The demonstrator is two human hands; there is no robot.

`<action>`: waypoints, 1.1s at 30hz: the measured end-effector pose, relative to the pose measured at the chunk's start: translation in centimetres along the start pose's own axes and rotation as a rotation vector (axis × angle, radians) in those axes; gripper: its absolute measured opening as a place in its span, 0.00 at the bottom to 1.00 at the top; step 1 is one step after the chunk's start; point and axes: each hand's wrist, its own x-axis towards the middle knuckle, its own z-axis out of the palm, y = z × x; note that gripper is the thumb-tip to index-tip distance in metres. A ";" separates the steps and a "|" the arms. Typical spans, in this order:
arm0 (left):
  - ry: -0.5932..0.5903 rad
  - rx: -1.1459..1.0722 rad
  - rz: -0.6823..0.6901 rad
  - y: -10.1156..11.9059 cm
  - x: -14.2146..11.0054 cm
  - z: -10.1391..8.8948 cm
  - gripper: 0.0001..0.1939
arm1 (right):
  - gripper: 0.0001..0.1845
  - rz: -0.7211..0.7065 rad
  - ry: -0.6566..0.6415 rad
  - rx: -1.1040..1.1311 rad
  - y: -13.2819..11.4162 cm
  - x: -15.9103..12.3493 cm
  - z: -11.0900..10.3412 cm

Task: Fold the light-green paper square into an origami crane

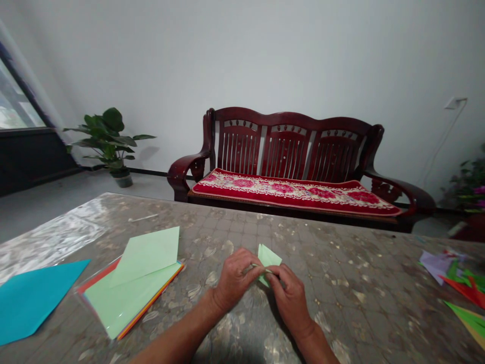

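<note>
Standing by, watching the table (214, 230): 2 hands are working together near its front. The left hand (237, 278) and the right hand (292, 301) are facing each other, thumbs almost meeting, with a folded pale green paper (270, 257) between them.

Grip: the left is pinching the paper between thumb and curled fingers; the right is doing likewise. How hard each is pressing, I cannot tell.

Lie of the paper: its larger part is showing just beyond the fingertips, pointing away from the person toward the wooden bench (286, 156); a smaller part is peeking out below, between the hands. The long axis appears to be running away from the person, crossing the line between the 2 pinches. Fingers are covering the middle, hiding the crease there.

Nearer hand: neither, as each is touching the paper. The narrow tip is sitting more to the left hand's side; the broader corner is leaning toward the right hand.

Around: a paper stack (121, 306) is lying left, a loose green sheet (153, 253) resting on it; blue paper (38, 298) is lying farther left. Folded coloured pieces (434, 265) are resting well apart, far right.
</note>
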 end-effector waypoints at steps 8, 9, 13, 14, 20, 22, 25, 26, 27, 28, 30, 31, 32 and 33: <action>0.070 -0.083 -0.298 0.3 -0.6 0.9 0.12 | 0.11 -0.046 -0.016 0.007 0.1 0.1 -0.2; 0.091 -0.099 -0.339 0.3 -0.6 1.0 0.11 | 0.11 -0.054 -0.013 0.002 0.1 0.0 -0.1; 0.162 -0.197 -0.462 0.6 -0.4 1.4 0.10 | 0.10 -0.089 0.007 -0.005 -0.1 0.1 0.0; 0.169 -0.222 -0.483 0.7 -0.3 1.4 0.09 | 0.10 -0.095 0.013 -0.004 -0.1 0.1 0.0; 0.169 -0.320 -0.580 0.6 0.0 1.6 0.12 | 0.08 -0.073 0.039 -0.005 0.3 -0.1 0.0; 0.178 -0.294 -0.584 0.3 0.1 1.6 0.11 | 0.08 -0.039 0.053 -0.010 0.6 -0.3 0.1; 0.221 -0.284 -0.579 -0.1 0.1 1.6 0.12 | 0.08 -0.011 0.065 -0.016 0.9 -0.5 0.1; 0.230 -0.308 -0.596 -0.2 0.2 1.6 0.13 | 0.08 -0.012 0.066 -0.017 0.9 -0.5 0.1; 0.234 -0.345 -0.626 -0.3 0.2 1.7 0.14 | 0.08 -0.015 0.068 -0.016 0.9 -0.5 0.1; 0.232 -0.394 -0.667 -0.3 0.2 1.7 0.16 | 0.08 -0.019 0.072 -0.014 0.8 -0.4 0.1; 0.220 -0.528 -0.759 -0.3 0.2 1.9 0.19 | 0.08 -0.030 0.083 -0.011 0.7 -0.3 0.1; 0.212 -0.612 -0.800 -0.2 0.2 2.1 0.20 | 0.08 -0.034 0.091 -0.011 0.6 -0.3 0.1; 0.201 -0.698 -0.835 -0.1 0.2 2.2 0.21 | 0.08 -0.036 0.100 -0.013 0.5 -0.2 0.1; 0.187 -0.776 -0.861 0.0 0.2 2.3 0.22 | 0.08 -0.038 0.110 -0.016 0.5 -0.2 0.1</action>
